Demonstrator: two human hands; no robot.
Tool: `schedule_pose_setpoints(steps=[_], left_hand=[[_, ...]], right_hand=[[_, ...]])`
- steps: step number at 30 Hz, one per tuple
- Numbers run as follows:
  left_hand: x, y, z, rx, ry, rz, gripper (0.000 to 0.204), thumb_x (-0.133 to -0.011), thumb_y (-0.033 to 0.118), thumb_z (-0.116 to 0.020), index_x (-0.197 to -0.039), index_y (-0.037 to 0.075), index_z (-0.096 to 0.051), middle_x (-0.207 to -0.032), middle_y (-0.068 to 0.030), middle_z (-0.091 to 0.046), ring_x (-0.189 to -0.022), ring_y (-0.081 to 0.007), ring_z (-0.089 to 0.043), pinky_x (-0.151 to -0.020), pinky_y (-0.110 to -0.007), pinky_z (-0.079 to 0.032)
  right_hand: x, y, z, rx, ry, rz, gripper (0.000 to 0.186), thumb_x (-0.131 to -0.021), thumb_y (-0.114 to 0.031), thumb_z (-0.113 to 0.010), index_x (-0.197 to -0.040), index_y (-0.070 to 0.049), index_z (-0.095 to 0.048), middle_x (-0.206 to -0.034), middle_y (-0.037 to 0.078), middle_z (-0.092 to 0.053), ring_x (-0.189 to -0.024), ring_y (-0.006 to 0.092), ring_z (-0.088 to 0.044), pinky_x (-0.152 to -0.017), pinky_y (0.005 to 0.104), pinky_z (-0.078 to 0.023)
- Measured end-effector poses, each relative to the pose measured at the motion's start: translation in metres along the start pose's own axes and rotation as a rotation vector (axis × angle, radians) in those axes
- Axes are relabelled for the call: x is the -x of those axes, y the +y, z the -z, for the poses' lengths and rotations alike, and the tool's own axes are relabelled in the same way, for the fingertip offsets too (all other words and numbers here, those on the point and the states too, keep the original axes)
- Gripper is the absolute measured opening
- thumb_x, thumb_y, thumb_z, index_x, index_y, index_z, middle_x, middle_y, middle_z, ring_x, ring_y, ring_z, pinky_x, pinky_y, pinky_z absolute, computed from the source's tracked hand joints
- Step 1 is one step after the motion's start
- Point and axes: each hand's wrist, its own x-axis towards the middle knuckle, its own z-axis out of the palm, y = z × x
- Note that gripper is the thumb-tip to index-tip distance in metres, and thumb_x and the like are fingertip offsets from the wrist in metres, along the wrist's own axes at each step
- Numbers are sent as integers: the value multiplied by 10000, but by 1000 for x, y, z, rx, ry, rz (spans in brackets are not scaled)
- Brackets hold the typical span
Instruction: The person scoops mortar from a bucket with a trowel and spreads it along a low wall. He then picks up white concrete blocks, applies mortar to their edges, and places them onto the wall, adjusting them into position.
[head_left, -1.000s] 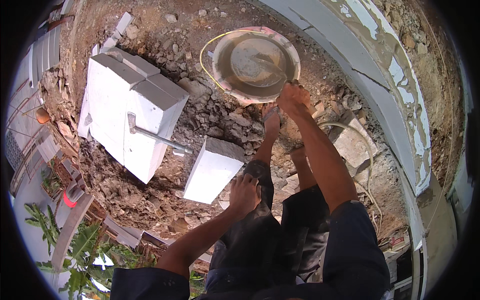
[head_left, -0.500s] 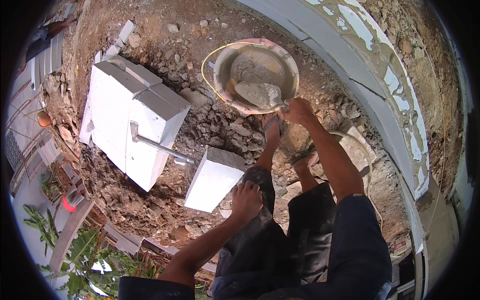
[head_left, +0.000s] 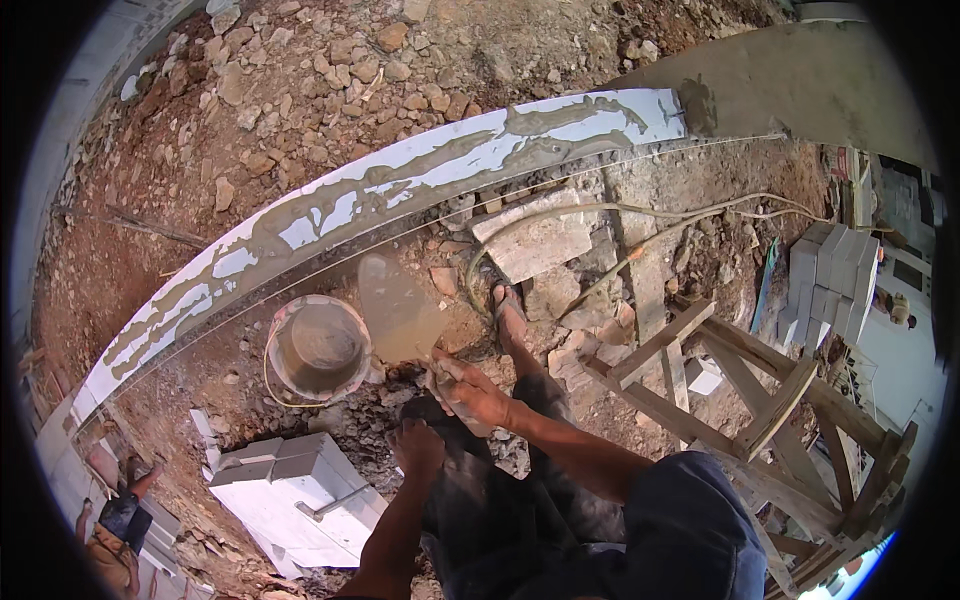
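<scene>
- Head view, centre: my right hand [head_left: 470,392] is clamped round the handle of a trowel [head_left: 400,308]; its blade carries grey mortar and sits just up-left of the grip.
- Trowel long axis runs from the hand at centre toward the upper left, tip aimed at the mortared white block course [head_left: 420,180] that arcs across the upper frame.
- Mortar bucket [head_left: 318,348] sits left of centre, just left of the blade, near but I can't tell if touching.
- Left hand [head_left: 418,448] is lower centre, resting on my knee, fingers curled on nothing I can see; looks empty.
- Right hand is the nearer one to both bucket and wall.
- White blocks [head_left: 290,490] lie lower left; wooden trestle [head_left: 760,420] is at right; stacked grey blocks [head_left: 830,280] are far right.
- Another person [head_left: 115,525] crouches at the lower-left edge.
</scene>
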Motion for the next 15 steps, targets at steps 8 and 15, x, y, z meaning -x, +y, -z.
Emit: schedule_pose_setpoints(steps=[8,15], left_hand=[[-34,10,30,-248,13,-130,321,-844,277,-558,-1070,76,-664,-1138,-128,-612,-1120,-332,-583,-967,-483,-439],[-46,10,43,-278,72,-176,254,-860,248,-553,-998,83,-689,-1082,-145,-646,-1039,-336,-622,-929,-501,-439]], right_hand=[[-56,-164,33,-608,483,776,314,-894,-133,-479,-1189,-59,-401,-868,110,-528,-626,211,-602,-498,354,-538],[-120,-324,152,-631,1302,818,503,-955,-328,-459,-1134,139,-506,-1135,302,-572,-1065,373,-579,-895,426,-444]])
